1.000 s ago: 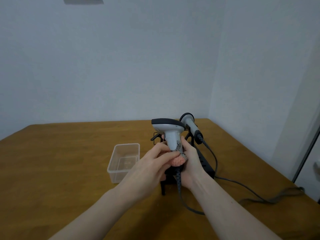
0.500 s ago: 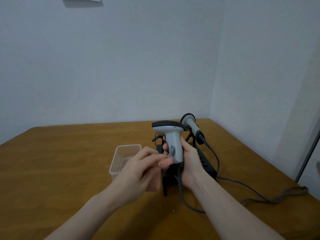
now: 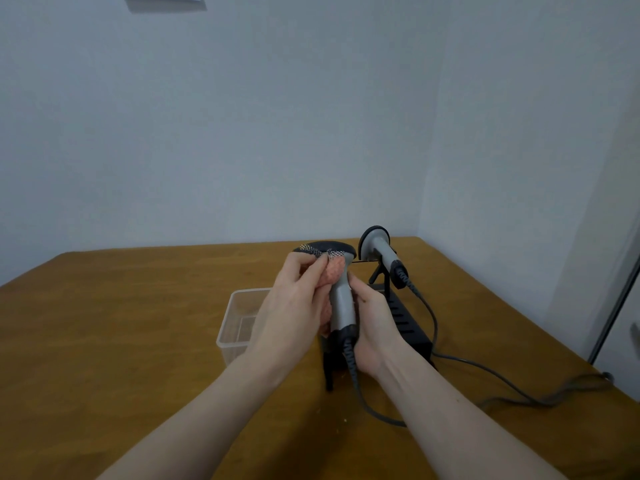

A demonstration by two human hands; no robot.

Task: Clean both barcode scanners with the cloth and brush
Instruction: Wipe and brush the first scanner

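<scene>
My right hand [image 3: 372,318] grips the grey handle of a barcode scanner [image 3: 341,306], held upright above the table with its dark head on top. A pink cloth [image 3: 333,273] is bunched in my left hand [image 3: 294,306], which presses it against the scanner's neck just under the head. The second grey scanner [image 3: 382,252] rests on a black stand [image 3: 405,320] behind and to the right, untouched. No brush is in view.
A clear plastic tub [image 3: 235,323] sits on the wooden table [image 3: 121,341] left of my hands. Grey cables [image 3: 485,372] trail from both scanners across the table to the right. Walls close off the far and right sides.
My left hand has risen from the scanner's lower handle to just under its head, with the cloth now against the neck. The right hand keeps its grip on the handle.
</scene>
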